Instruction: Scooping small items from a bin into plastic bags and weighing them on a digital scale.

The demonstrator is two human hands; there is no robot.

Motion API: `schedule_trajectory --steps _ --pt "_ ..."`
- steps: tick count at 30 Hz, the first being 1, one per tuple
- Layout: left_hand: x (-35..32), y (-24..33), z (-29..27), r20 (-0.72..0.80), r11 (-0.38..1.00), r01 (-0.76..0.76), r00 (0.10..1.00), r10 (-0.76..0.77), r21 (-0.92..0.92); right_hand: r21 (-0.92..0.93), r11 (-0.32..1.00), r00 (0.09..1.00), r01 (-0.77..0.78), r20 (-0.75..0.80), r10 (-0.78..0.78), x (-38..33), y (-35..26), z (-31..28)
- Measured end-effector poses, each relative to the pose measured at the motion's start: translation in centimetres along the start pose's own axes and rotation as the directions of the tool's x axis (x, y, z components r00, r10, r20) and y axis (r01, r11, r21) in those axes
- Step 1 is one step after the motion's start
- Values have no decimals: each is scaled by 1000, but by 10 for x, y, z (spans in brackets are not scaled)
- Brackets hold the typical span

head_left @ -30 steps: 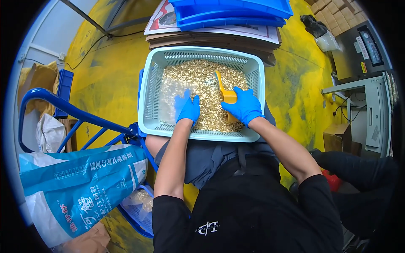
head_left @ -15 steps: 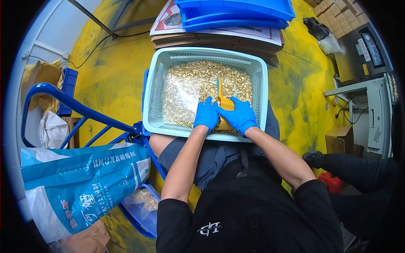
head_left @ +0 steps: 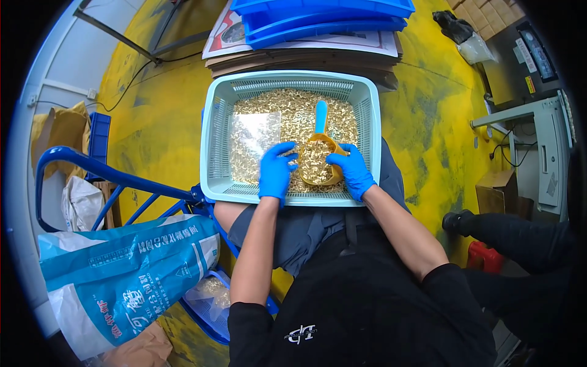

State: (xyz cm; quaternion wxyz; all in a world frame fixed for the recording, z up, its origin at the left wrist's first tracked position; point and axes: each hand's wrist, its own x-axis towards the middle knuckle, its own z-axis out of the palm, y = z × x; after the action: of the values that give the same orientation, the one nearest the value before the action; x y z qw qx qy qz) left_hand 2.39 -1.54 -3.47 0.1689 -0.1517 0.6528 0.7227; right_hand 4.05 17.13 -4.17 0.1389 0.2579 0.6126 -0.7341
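A pale green plastic basket (head_left: 209, 140) rests across my lap, filled with small gold-coloured pieces (head_left: 293, 101). In it a yellow scoop (head_left: 335, 178) with a blue handle (head_left: 321, 116) lies heaped with the same pieces, its handle pointing away from me. My right hand (head_left: 353, 172), in a blue glove, grips the scoop's right rim between thumb and fingers. To the left of the scoop, my gloved left hand (head_left: 275, 174) hovers with curved fingers apart and nothing in them. A clear plastic bag (head_left: 254, 137) lies flat on the pieces at the basket's left.
Blue trays (head_left: 330, 24) sit on stacked cardboard (head_left: 299, 61) beyond the basket. A blue tubular frame (head_left: 116, 171) and a blue-and-white sack (head_left: 122, 275) stand at left. Another person's dark-clothed leg (head_left: 507, 232) reaches in from the right, near a red object (head_left: 485, 257).
The scoop has turned mouth-up and now shows a full load. My left hand has moved left, away from it, and opened; my right hand has shifted to the scoop's right rim.
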Motion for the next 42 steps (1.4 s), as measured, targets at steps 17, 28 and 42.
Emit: schedule_trajectory --steps 17,28,42 --pt "43 -45 33 113 421 -183 976 187 889 483 875 974 -23 207 -88 -12 -9 -21" --pt "16 -49 50 657 317 -641 751 68 699 558 830 977 0 178 -120 -9 -8 -32" --pt "20 -66 56 596 273 -537 769 -229 798 559 829 952 7 249 -176 -13 -21 -28"
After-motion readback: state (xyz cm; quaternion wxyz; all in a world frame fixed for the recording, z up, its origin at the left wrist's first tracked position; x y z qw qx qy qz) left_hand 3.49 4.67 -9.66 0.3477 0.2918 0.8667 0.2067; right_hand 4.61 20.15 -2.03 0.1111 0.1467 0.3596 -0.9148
